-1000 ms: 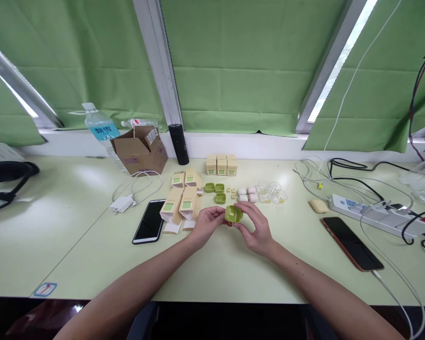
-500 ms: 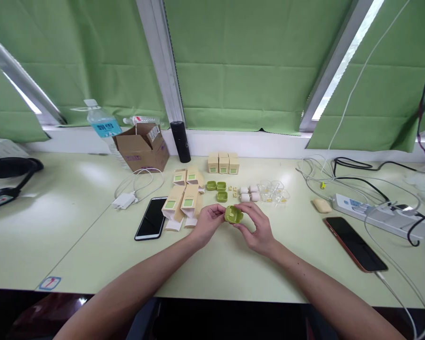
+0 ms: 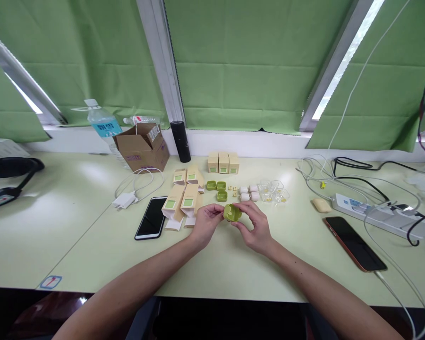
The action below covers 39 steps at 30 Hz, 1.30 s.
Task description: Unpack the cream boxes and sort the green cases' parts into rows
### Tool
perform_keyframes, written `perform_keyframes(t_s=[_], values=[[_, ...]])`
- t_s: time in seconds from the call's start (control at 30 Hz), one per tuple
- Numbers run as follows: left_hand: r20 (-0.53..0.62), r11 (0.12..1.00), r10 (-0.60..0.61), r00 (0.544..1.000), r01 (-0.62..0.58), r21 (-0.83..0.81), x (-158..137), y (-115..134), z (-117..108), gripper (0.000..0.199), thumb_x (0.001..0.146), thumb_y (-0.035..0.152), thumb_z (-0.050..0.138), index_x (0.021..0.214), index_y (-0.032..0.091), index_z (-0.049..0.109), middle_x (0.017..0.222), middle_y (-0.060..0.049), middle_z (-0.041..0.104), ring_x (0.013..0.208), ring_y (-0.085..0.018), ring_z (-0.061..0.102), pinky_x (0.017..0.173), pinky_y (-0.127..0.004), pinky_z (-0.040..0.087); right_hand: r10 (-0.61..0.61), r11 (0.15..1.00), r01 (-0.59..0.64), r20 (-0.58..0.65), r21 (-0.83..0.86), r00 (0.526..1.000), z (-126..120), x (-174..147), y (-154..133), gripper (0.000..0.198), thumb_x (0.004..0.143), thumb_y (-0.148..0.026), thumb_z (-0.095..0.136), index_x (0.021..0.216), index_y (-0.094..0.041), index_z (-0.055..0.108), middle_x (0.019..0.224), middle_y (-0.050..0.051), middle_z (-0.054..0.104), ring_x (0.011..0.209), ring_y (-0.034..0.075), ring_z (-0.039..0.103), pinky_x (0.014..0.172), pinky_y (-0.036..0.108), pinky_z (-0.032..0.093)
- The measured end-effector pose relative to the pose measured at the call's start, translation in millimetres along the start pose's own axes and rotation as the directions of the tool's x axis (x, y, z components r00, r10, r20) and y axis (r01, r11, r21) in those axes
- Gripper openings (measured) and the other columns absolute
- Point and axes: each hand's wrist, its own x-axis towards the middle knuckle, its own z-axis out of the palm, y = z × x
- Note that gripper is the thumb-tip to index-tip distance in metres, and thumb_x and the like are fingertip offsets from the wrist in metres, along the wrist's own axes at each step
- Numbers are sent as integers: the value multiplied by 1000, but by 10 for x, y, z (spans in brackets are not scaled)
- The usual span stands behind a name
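Green container is pinched by fingers of the left hand at nine o'clock and right hand at three, its inside unclear; three green cups sit at eleven.

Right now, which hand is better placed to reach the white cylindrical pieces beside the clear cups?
The right hand, probably. The white cylindrical pieces lie just beyond it; the left hand is farther off, beside the cardboard boxes. Both hold the green square container, so the left would need to support it alone.
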Motion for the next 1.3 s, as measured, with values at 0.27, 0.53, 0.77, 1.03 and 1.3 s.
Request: perform_keyframes(t_s=[0.27, 0.53, 0.77, 1.03, 1.3], values=[[35, 999, 15, 999, -13, -50, -17, 22, 15, 33, 58, 38, 96, 71, 15, 76, 73, -4, 73, 68, -15, 65, 71, -29, 54, 57, 997, -56, -16, 60, 998, 9, 0, -2, 44, 88, -18, 67, 131, -29, 62, 110, 8, 65, 100, 24, 65, 84, 40, 59], [71, 999, 32, 997, -35, 41, -5, 23, -48, 32, 71, 38, 88, 95, 17, 80, 95, -9, 78, 91, -23, 71, 90, -38, 56, 110, 992, -107, -37, 59, 993, 18, -9, 49, 42, 89, -23, 68, 130, -28, 60, 113, 9, 65, 105, 25, 64, 92, 43, 59], [230, 980, 122, 965, -154, 125, -43, 33, -82, 56, 74, 30, 86, 125, 19, 67, 118, -12, 70, 109, -25, 67, 96, -37, 55, 78, 994, -76, 25, -74, 997, -2, -45, 81, 36, 86, -17, 66, 119, -27, 58, 110, 8, 67, 100, 24, 66, 87, 42, 59], [144, 962, 50, 988, -86, 257, -73, 36, 22, 47, 70, 16, 82, 115, 17, 69, 118, -10, 72, 108, -24, 68, 103, -42, 53, 55, 993, -43, 108, -109, 993, -57, -30, 65, 33, 86, -14, 61, 117, -25, 63, 119, 10, 64, 113, 26, 63, 97, 46, 55], [219, 861, 157, 963, -242, 447, -113, -4, 1, 40, 71, 13, 77, 110, 23, 72, 112, -7, 72, 104, -22, 68, 98, -39, 56, -1, 977, 7, 25, -215, 1000, -18, -30, 117, 18, 88, -13, 64, 96, -27, 71, 110, 7, 67, 108, 27, 58, 88, 49, 56]])
